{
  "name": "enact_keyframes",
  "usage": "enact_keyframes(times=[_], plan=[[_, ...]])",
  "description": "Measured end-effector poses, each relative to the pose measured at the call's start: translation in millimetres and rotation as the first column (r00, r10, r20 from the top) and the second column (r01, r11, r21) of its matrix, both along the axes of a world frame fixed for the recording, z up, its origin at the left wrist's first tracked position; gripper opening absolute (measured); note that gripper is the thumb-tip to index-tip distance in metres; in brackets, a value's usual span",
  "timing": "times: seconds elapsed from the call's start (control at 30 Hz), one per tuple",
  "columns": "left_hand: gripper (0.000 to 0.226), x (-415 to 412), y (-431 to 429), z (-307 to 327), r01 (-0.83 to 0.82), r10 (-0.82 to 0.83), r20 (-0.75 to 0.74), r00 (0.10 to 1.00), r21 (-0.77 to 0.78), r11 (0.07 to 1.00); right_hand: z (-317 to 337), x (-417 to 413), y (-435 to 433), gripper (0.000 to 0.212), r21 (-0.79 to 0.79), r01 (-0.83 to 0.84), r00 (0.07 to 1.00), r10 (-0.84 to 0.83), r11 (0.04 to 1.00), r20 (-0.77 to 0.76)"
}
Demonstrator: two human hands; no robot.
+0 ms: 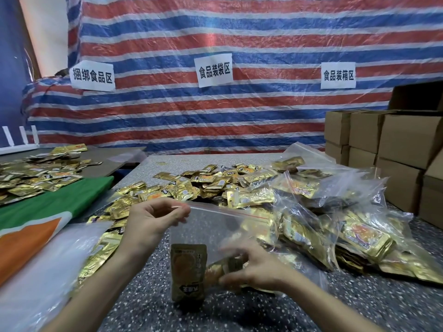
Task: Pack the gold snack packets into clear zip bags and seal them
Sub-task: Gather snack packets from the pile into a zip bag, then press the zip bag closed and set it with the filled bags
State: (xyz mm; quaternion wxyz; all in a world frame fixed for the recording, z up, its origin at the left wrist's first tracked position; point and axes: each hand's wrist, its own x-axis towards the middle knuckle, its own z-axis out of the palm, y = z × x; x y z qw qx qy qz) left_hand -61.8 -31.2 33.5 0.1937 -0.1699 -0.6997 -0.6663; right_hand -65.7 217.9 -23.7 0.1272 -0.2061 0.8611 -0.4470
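My left hand [153,220] pinches the red-striped top edge of a clear zip bag [215,226] and holds it up over the speckled table [148,295]. One gold snack packet [188,271] stands inside the bag at its bottom. My right hand [254,267], blurred, grips another gold packet [217,269] low at the bag; I cannot tell whether that packet is inside. A heap of loose gold packets [203,183] lies behind the bag.
Filled clear bags of gold packets [335,226] pile up at the right. Cardboard boxes [395,149] stack at the far right. A green and orange sheet [48,212] and more gold packets [36,173] lie left. A striped tarp hangs behind.
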Motion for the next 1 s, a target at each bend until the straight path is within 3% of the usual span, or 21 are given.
enact_keyframes(times=[0.07,0.23,0.33,0.4,0.5,0.57,0.67,0.73,0.8,0.87,1.0], plan=[[0.012,-3.5,2.1,-0.6,0.005,-0.005,-0.007,1.000,0.002,1.000,-0.6,-0.8,-10.0,0.007,0.066,0.029,0.992,-0.020,0.997,-0.127],[0.018,-18.1,0.4,5.4,-0.010,0.010,0.000,1.000,0.094,0.996,31.3,-10.3,-10.8,0.017,0.001,0.182,0.975,-0.180,0.983,-0.127],[0.048,-27.8,3.1,8.9,-0.108,0.105,0.032,0.994,0.092,0.990,54.5,-28.2,4.2,0.017,-0.165,0.323,0.936,-0.340,0.932,-0.091],[0.053,-28.3,7.8,6.2,-0.128,0.126,0.046,0.991,0.055,0.990,71.3,-45.8,21.5,0.017,-0.249,0.444,0.881,-0.471,0.860,-0.055],[0.039,-22.8,16.6,-7.0,-0.056,0.056,0.103,0.993,-0.005,0.998,82.9,-76.3,51.1,0.016,-0.295,0.619,0.757,-0.653,0.728,-0.022],[0.032,-20.2,21.4,-15.3,-0.026,0.034,0.150,0.988,-0.051,0.998,79.1,-92.6,63.1,0.009,-0.242,0.736,0.629,-0.771,0.632,-0.100],[0.023,-17.6,25.7,-23.2,0.011,0.013,0.185,0.983,-0.129,0.992,57.3,-99.0,65.4,0.062,0.044,0.870,0.470,-0.797,0.491,-0.379],[0.023,-14.6,27.4,-26.4,0.041,-0.005,0.197,0.980,-0.181,0.983,43.9,-95.3,61.8,0.074,0.081,0.909,0.383,-0.746,0.408,-0.545],[0.022,-10.7,29.1,-28.4,0.065,-0.015,0.206,0.978,-0.237,0.969,33.5,-91.5,56.3,0.055,0.084,0.895,0.385,-0.664,0.438,-0.642],[0.020,-8.3,29.3,-30.4,0.067,-0.001,0.216,0.976,-0.300,0.952,27.8,-86.9,49.9,0.039,0.142,0.858,0.446,-0.577,0.494,-0.684],[0.014,-6.7,22.0,-40.0,0.040,0.066,0.238,0.969,-0.416,0.908,26.2,-74.9,27.5,0.035,0.150,0.782,0.502,-0.468,0.605,-0.728]])
